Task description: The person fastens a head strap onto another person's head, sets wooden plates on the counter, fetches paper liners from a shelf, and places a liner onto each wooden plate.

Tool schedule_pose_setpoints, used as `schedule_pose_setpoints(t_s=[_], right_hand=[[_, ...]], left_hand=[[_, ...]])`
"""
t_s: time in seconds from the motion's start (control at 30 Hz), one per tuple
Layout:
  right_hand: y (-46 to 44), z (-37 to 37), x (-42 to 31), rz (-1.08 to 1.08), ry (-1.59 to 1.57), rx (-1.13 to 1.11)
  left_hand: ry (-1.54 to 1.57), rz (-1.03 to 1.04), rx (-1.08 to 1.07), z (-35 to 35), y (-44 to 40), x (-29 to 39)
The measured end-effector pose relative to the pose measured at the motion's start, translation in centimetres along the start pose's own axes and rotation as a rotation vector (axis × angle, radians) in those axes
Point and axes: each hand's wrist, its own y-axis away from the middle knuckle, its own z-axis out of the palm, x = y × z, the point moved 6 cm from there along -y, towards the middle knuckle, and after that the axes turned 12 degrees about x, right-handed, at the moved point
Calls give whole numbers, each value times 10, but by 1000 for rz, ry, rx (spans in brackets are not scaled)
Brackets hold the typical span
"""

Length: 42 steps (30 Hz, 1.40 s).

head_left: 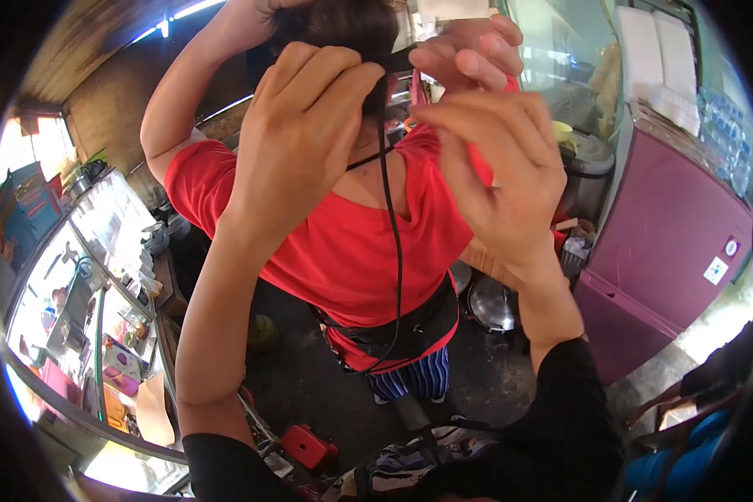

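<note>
Directly in front of me stands a person in a red shirt (351,243), back turned, with both arms raised to the head. My left hand (301,125) is closed, its fingertips together at the back of that head, where a black cable (393,226) begins. The cable hangs down the person's back to a black waist bag (393,339). A short black strap (400,59) shows between my left fingertips and the person's raised right hand (477,54). My right hand (506,171) is slightly blurred, fingers apart and holding nothing visible, just below that hand.
A glass display case (100,293) lines the left side. On the right stands a purple refrigerator (669,243) with packs of plastic bottles (725,138) beside it. A metal pot (491,305) and a red stool (309,448) are on the dark floor. Another person's arm (686,389) shows at lower right.
</note>
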Motion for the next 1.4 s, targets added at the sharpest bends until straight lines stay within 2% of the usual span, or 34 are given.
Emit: schedule_pose_setpoints(t_s=[0.03, 0.1, 0.17, 0.23, 0.3, 0.33, 0.4, 0.43, 0.5, 0.63, 0.7, 0.73, 0.8, 0.83, 0.9, 1.0, 1.13, 1.2, 1.33, 1.4], right_hand=[[-8, 5, 5, 1, -17, 8], [-20, 18, -3, -272, 179, 102], [-23, 37, 7, -274, 255, 104], [-26, 46, 11, -281, 334, 103], [-35, 56, 13, -269, 403, -36], [-42, 52, 11, -273, 389, -34], [-48, 62, 17, -161, 448, -512], [-44, 65, 22, -162, 441, -514], [-38, 65, 27, -261, 279, -325], [-24, 67, 45, -231, 255, -321], [-17, 65, 57, -43, 112, -342], [-15, 65, 58, -45, 113, -340], [-5, 67, 69, 356, -241, -384], [-3, 64, 67, 357, -242, -382], [5, 58, 68, 609, -428, -333], [8, 46, 69, 631, -464, -210], [16, 52, 76, 618, -421, -376], [17, 59, 73, 326, -372, -451], [18, 68, 76, 348, -476, -571], [13, 66, 83, 233, -459, -549]], left_hand=[[-67, -10, -13, 7, 4, -3], [-182, -19, -24, 15, 12, -2], [-366, -55, 2, 22, 20, -2], [-420, -63, 33, 26, 25, -4], [-478, -108, 108, 30, 28, -8], [-491, -112, 106, 33, 29, -11], [-537, -70, 160, 35, 32, -12], [-529, -63, 167, 37, 34, -13], [-519, -67, 172, 39, 36, -15], [-469, 3, 203, 39, 41, -15], [-473, 43, 211, 37, 44, -16], [-477, 82, 214, 35, 45, -15], [-472, 117, 203, 27, 48, -14], [-471, 149, 194, 24, 49, -11], [-473, 171, 179, 21, 50, -9], [-488, 173, 170, 23, 53, -9], [-482, 151, 201, 34, 55, -11], [-470, 178, 188, 36, 53, -11], [-408, 243, 168, 40, 55, -12], [-396, 266, 169, 40, 51, -10]])
